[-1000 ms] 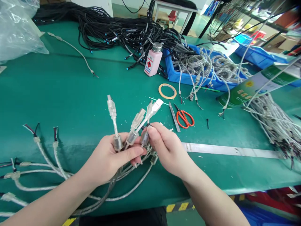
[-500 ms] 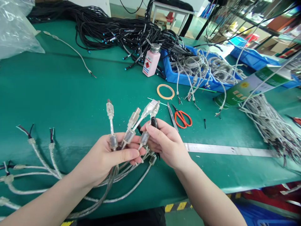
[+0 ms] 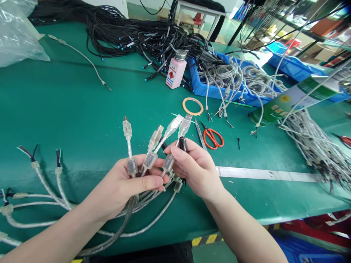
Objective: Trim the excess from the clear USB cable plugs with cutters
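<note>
Several clear-jacketed USB cables (image 3: 127, 128) fan upward from my left hand (image 3: 134, 175), whose thumb presses across them below their grey ferrite beads. My right hand (image 3: 189, 164) pinches the rightmost USB cable (image 3: 184, 127) just above its bead, with the flat metal plug pointing up. A black rod-like thing (image 3: 182, 144) also sits in my right hand, partly hidden by the fingers; its kind is unclear. Stripped cable ends (image 3: 34, 162) with dark wires lie to the left, and the cables loop below my hands.
Beyond my hands lie a tape roll (image 3: 192, 106), tweezers (image 3: 200, 135) and orange-handled snips (image 3: 213, 138). A pink bottle (image 3: 176, 70) stands before black cables (image 3: 123, 33). A blue bin (image 3: 200, 86) holds coiled cables; a steel ruler (image 3: 263, 174) lies at right, near a green can (image 3: 290, 98).
The rightmost USB plug has shifted right, apart from its neighbour, and its flat face shows now. The black thing in my right hand has moved slightly right.
</note>
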Available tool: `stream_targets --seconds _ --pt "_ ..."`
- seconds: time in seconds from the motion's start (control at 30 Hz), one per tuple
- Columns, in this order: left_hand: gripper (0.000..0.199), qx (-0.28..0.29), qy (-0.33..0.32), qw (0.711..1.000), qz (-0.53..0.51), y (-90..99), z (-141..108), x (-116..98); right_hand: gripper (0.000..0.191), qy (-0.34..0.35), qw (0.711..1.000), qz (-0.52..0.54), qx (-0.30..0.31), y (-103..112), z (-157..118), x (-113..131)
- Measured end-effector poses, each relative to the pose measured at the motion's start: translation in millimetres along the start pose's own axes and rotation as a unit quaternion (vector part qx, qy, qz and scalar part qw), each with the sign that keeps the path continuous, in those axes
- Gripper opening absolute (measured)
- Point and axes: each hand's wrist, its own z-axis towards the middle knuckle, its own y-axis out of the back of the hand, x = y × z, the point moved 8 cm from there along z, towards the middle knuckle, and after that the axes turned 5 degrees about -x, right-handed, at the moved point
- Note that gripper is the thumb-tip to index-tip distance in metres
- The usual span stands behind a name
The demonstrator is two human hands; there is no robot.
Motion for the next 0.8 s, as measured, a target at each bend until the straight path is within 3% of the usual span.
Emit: stream_targets --seconds 0.17,0.27,0.33,0.4,0.47,0.53,0.6,0.73,0.8 --pt "0.015 -0.032 -0.001 0.999 0.008 3.6 -2 0 0.024 -0.005 0.999 -0.025 -0.021 4 1 -1" --pt "0.015 -0.074 -0.023 0.996 0.033 13.6 -3 -1 0.027 0.011 0.991 -0.131 -0.031 9 2 4" --pt "0.016 -0.106 -0.033 0.993 0.048 21.9 -3 -1 0.027 0.052 0.954 -0.288 -0.057 17 3 13" --pt "0.019 -0.131 -0.043 0.987 0.080 28.7 -3 -1 0.026 0.104 0.886 -0.441 -0.099 24 4 25" --pt "0.025 -0.133 -0.050 0.982 0.124 30.8 -2 -1 0.024 0.141 0.827 -0.526 -0.143 31 3 36" --pt "0.026 -0.114 -0.056 0.980 0.154 27.8 0 -2 0.023 0.157 0.802 -0.547 -0.182 39 2 45" --pt "0.018 -0.086 -0.067 0.981 0.163 21.6 0 -4 0.028 0.152 0.819 -0.520 -0.189 43 1 48" --pt "0.012 -0.041 -0.063 0.989 0.129 9.9 -2 -4 0.035 0.079 0.938 -0.329 -0.071 30 4 29" --pt "0.013 -0.018 -0.052 0.994 0.096 4.3 -2 -1 0.030 0.031 0.976 -0.216 -0.017 18 3 15"
